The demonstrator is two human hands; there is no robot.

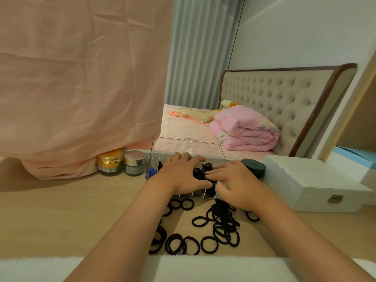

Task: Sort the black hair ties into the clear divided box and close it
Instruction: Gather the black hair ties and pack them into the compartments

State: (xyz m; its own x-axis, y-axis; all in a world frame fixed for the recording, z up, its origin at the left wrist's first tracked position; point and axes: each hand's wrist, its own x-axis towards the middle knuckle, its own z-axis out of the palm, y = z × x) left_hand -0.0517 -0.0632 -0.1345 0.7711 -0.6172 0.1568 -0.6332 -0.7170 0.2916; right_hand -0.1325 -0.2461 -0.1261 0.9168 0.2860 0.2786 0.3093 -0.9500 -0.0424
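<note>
left hand [181, 176] and right hand [237, 185] laid flat, fingers straight, in clear divided box [151, 164]; hair ties [198, 174] likely pressed down so it can be shut.

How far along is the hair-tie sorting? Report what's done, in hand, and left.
Done: some black hair ties sit in middle compartments of the clear divided box. In hand: left hand and right hand rest on ties there. Left: many loose hair ties on the table; lid stands open.
</note>
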